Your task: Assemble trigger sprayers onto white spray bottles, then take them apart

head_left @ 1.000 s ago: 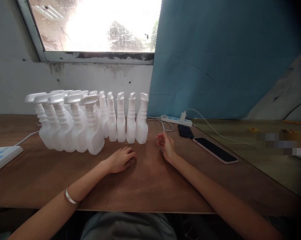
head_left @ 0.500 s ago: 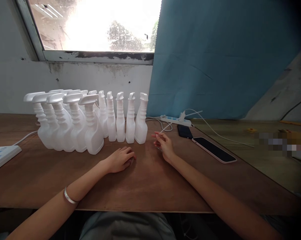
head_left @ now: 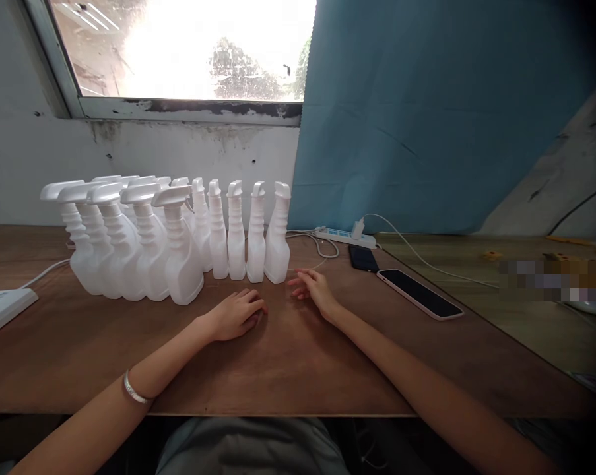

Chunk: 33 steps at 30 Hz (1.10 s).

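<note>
My left hand [head_left: 235, 315] lies palm down on the brown table, holding nothing, its fingers loosely bent and apart. Just right of it, my right hand [head_left: 313, 291] is raised slightly with its fingers pointing left. A thin pale strand [head_left: 320, 264] runs by the thumb and index fingertips, which appear to pinch it; it is too faint to name its kind. The nearest object to these fingertips is a white spray bottle [head_left: 278, 241] at the right end of a row. Several more white spray bottles [head_left: 183, 257] stand upright, packed together at the left.
A dark phone [head_left: 363, 258] and a pink-edged phone [head_left: 419, 294] lie on the right. Behind them sits a power strip [head_left: 347, 236] with a charger and white cables. Another power strip [head_left: 5, 309] is at the left edge. A blue curtain [head_left: 401, 132] hangs behind.
My right hand has moved slightly left, toward the end bottle. The thin white strand no longer extends up to the right past the charger. My left hand stays in place.
</note>
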Each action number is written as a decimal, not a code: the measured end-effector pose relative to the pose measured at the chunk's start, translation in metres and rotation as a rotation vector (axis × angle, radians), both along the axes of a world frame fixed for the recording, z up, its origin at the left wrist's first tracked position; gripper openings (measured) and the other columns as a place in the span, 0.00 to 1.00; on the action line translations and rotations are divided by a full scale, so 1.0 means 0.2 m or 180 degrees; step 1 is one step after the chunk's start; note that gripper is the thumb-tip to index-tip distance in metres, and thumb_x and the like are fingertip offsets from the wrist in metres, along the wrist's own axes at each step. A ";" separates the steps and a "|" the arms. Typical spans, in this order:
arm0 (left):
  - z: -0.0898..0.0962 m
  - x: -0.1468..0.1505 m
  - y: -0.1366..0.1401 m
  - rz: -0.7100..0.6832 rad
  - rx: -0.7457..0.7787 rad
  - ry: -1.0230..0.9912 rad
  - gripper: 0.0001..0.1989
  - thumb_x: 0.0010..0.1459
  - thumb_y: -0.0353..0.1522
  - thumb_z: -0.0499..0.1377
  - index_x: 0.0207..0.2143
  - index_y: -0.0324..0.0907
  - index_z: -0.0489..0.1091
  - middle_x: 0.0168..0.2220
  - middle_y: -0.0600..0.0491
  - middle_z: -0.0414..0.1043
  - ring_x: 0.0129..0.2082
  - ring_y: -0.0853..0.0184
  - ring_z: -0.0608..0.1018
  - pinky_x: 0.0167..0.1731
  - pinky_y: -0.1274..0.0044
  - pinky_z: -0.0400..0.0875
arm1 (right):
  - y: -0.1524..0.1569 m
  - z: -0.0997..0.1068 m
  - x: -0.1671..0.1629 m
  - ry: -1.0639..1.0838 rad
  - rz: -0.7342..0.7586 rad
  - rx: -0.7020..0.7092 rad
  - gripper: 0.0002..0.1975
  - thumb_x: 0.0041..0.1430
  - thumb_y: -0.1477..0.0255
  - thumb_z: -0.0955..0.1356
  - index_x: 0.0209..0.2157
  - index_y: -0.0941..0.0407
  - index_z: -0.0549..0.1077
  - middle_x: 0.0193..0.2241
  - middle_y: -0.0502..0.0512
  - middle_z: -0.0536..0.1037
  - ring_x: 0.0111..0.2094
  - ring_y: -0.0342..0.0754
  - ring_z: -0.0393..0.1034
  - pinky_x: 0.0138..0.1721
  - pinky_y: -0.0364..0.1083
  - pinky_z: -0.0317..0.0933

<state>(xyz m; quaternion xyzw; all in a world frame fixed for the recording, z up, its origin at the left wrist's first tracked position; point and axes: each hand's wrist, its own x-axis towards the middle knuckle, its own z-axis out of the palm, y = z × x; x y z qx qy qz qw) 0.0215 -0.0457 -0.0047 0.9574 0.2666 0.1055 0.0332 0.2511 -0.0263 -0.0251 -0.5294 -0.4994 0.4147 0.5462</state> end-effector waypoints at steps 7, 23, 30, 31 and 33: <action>-0.01 0.00 0.00 0.0002 0.0043 0.0009 0.11 0.58 0.29 0.47 0.41 0.43 0.64 0.41 0.49 0.63 0.41 0.64 0.67 0.42 0.73 0.62 | -0.01 -0.05 -0.01 -0.1688 0.0089 0.1172 0.18 0.48 0.73 0.66 0.44 0.53 0.68 0.43 0.56 0.69 0.44 0.49 0.66 0.43 0.51 0.62; -0.01 0.00 0.01 -0.0042 0.0021 -0.0033 0.11 0.57 0.29 0.47 0.41 0.42 0.64 0.40 0.48 0.63 0.39 0.64 0.67 0.39 0.73 0.63 | 0.06 -0.07 -0.05 -0.2171 -0.0520 0.1454 0.10 0.49 0.64 0.67 0.28 0.55 0.75 0.30 0.54 0.72 0.31 0.47 0.66 0.36 0.46 0.60; -0.01 0.00 0.00 0.0054 -0.0249 -0.0297 0.10 0.55 0.30 0.49 0.40 0.41 0.65 0.39 0.48 0.65 0.39 0.62 0.68 0.40 0.70 0.64 | 0.02 -0.06 -0.07 -0.0780 -0.1000 0.1212 0.20 0.37 0.63 0.73 0.25 0.55 0.59 0.26 0.49 0.71 0.26 0.44 0.66 0.31 0.45 0.61; -0.01 0.00 0.00 0.0136 -0.0409 -0.0486 0.10 0.55 0.30 0.50 0.40 0.41 0.64 0.40 0.47 0.66 0.40 0.62 0.69 0.40 0.70 0.64 | 0.01 -0.06 -0.09 -0.0375 -0.0895 0.1242 0.22 0.36 0.65 0.74 0.29 0.54 0.58 0.28 0.49 0.71 0.28 0.45 0.68 0.32 0.46 0.62; -0.03 0.00 0.01 0.0328 -0.0861 -0.0977 0.12 0.54 0.32 0.51 0.42 0.40 0.63 0.41 0.46 0.66 0.41 0.62 0.70 0.42 0.70 0.65 | -0.01 -0.04 -0.12 0.0277 -0.0738 0.1364 0.27 0.37 0.67 0.74 0.36 0.53 0.56 0.32 0.49 0.71 0.33 0.45 0.70 0.36 0.46 0.64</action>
